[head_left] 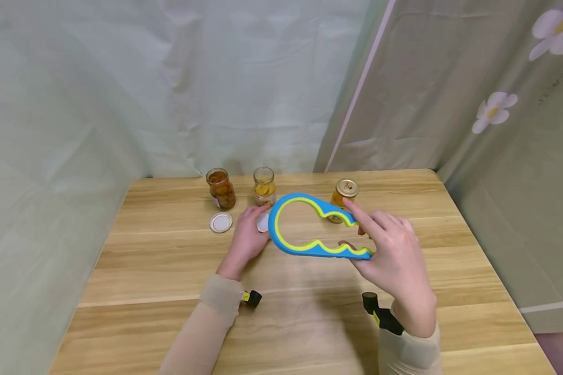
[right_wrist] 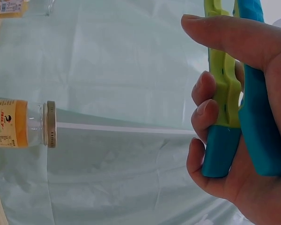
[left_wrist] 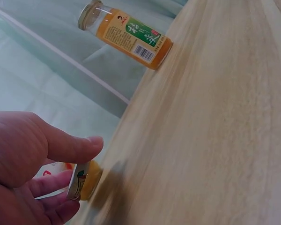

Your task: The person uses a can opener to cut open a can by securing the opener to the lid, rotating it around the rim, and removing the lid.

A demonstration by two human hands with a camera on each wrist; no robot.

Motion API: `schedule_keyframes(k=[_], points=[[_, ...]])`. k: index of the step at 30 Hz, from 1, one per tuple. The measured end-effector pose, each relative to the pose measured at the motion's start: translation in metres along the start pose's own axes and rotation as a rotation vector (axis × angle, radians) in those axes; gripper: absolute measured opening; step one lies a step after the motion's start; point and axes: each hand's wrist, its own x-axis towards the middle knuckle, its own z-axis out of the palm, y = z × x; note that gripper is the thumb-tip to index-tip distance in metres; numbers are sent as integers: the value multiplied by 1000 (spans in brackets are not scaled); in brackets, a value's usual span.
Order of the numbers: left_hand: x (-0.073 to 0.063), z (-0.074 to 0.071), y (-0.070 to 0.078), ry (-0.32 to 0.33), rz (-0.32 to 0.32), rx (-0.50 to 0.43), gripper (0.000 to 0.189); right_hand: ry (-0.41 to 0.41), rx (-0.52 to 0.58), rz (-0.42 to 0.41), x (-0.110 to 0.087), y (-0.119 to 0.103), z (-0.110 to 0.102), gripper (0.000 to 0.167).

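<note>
My left hand (head_left: 249,237) pinches a round white metal lid (head_left: 263,222), its edge between thumb and fingers (left_wrist: 51,185) in the left wrist view. Just behind that hand stands an open glass jar (head_left: 265,188) with yellow contents. My right hand (head_left: 396,255) holds a blue and yellow-green jar opener (head_left: 320,251) up above the table, its wide loop pointing left. The right wrist view shows the fingers curled around the handles (right_wrist: 222,150). Beyond the opener, a lidded jar (head_left: 347,188) with orange contents stands upright, partly covered by the right hand and opener.
At the back left stands an open jar (head_left: 221,191) of brown contents, with a white lid (head_left: 221,222) lying flat in front of it. A wooden table (head_left: 169,271) carries everything. A pale curtain (head_left: 244,94) hangs close behind its back edge.
</note>
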Motion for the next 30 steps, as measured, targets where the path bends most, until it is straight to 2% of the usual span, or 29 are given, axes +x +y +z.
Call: schedule_keyframes(k=[6, 12, 19, 30], points=[[6, 6, -1, 6, -15, 17, 65, -2, -3, 4, -1, 2, 0, 87], [10, 9, -1, 31, -3, 46, 62, 0, -5, 1, 0, 3, 1, 87], [12, 12, -9, 43, -2, 101, 59, -13, -1, 0, 1, 3, 3, 87], [13, 14, -9, 28, -14, 95, 57, 0, -10, 9, -2, 4, 3, 86]])
